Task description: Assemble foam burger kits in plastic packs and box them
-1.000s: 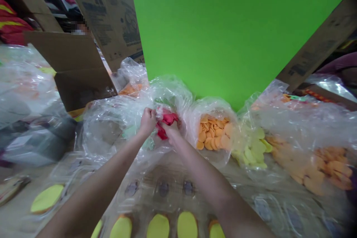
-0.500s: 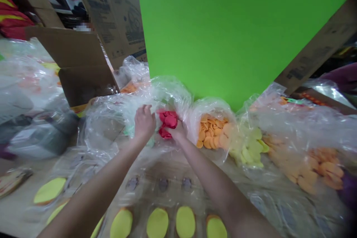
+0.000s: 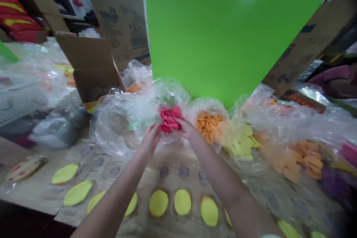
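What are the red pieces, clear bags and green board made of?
Red pieces: perhaps foam or felt, looking matte and softly folded. Clear bags: likely thin plastic film, judging by glossy crinkles. Green board: possibly plastic or coated panel, smooth with faint sheen.

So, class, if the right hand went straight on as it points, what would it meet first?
Probably the red pieces, which the right hand seems to touch, though depth is unclear.
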Available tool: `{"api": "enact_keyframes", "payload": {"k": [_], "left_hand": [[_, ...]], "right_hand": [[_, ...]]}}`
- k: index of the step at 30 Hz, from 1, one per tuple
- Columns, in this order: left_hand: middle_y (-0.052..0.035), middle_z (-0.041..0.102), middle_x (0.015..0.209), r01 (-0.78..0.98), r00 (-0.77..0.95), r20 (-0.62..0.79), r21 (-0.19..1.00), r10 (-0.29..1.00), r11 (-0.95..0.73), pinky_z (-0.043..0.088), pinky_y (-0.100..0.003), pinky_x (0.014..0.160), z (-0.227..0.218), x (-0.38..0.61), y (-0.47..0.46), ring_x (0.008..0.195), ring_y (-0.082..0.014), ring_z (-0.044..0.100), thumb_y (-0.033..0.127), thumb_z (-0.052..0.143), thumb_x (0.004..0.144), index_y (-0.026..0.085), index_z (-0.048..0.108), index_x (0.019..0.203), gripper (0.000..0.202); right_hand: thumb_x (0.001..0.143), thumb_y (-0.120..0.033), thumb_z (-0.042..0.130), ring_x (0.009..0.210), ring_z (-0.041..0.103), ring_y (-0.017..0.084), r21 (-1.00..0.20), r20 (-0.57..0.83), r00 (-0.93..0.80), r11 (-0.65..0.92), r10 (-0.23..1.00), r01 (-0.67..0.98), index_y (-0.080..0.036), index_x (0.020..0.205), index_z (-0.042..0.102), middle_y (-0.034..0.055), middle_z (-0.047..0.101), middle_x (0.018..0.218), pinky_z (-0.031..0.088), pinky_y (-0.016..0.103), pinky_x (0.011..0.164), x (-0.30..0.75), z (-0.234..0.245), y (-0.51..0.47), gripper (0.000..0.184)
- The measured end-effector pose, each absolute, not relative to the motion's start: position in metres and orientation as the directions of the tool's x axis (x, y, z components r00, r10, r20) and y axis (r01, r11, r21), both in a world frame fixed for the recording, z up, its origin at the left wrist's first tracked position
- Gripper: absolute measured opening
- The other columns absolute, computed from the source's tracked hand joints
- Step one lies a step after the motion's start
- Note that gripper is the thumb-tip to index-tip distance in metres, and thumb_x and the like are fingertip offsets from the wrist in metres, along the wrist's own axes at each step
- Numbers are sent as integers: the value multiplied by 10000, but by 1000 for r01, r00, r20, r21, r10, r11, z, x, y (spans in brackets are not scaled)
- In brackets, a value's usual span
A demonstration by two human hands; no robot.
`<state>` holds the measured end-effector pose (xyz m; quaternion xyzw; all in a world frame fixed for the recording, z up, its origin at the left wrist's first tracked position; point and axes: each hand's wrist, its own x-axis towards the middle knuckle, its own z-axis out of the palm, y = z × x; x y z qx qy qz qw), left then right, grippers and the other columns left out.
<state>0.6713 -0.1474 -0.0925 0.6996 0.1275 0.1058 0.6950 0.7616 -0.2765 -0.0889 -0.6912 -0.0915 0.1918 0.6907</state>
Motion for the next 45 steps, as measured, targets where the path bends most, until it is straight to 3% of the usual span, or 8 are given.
{"api": "enact_keyframes", "payload": {"k": [8, 12, 15, 17, 23, 26, 34, 45], "left_hand": [[-67, 677, 854, 194, 967, -253, 778, 16, 598, 537, -302, 646, -87, 668, -182, 751, -172, 652, 494, 435, 833, 175, 585, 996, 388], [-89, 673, 944, 304, 946, -300, 693, -122, 654, 537, -270, 688, -86, 642, -181, 808, -170, 655, 297, 567, 805, 145, 584, 1023, 266], [-103, 659, 1004, 421, 906, -338, 656, -255, 627, 545, -297, 676, -81, 615, -187, 831, -205, 658, 211, 614, 770, 154, 565, 1105, 344], [-86, 661, 992, 481, 877, -352, 650, -327, 589, 543, -337, 709, -78, 598, -199, 827, -210, 657, 202, 624, 762, 195, 537, 1168, 415], [-57, 670, 805, 633, 768, -486, 671, -417, 385, 536, -342, 703, -73, 561, -278, 707, -164, 629, 304, 670, 725, 165, 632, 983, 296], [-68, 673, 889, 545, 821, -416, 776, -392, 318, 515, -258, 659, -74, 548, -316, 760, -162, 630, 281, 709, 683, 156, 634, 971, 323], [-80, 676, 944, 668, 679, -526, 732, -512, 133, 502, -254, 660, -81, 521, -391, 750, -156, 631, 342, 686, 698, 163, 613, 1038, 391], [-68, 673, 955, 605, 543, -559, 778, -626, -169, 491, -235, 688, -92, 499, -498, 786, -153, 626, 276, 742, 635, 155, 598, 1023, 431]], "right_hand": [[696, -244, 640, 1124, 455, 235, -886, 179, 931, -360, 317, 293, -228, 1022, 581, 58, 592, 1097, 338, 388, 964, 702, -78, -280, 331], [777, -367, 552, 857, 572, 179, -994, -108, 951, -50, 289, -97, -222, 850, 601, 25, 640, 873, 441, 327, 786, 693, -68, -312, 170], [763, -380, 557, 646, 559, 126, -866, -341, 880, 254, 331, -431, -210, 787, 569, -8, 613, 732, 456, 272, 635, 676, -62, -350, 173], [731, -354, 595, 590, 534, 106, -862, -302, 890, 301, 343, -408, -197, 751, 561, -25, 587, 667, 443, 248, 596, 656, -60, -376, 162], [782, -323, 551, 754, 563, 125, -968, 80, 969, -215, 234, 132, -210, 897, 586, -13, 611, 801, 418, 263, 715, 586, -55, -440, 165], [767, -289, 568, 809, 568, 135, -935, 55, 981, -336, 187, 116, -231, 1025, 548, -12, 611, 869, 413, 285, 758, 559, -56, -472, 265], [612, -339, 722, 629, 560, 105, -829, -369, 928, 466, -40, -310, -165, 816, 571, -22, 587, 713, 461, 276, 652, 500, -95, -555, 308], [667, -367, 689, 644, 576, 105, -841, -398, 847, 509, -353, -183, -198, 942, 556, -8, 615, 788, 468, 256, 625, 441, -117, -650, 349]]}}
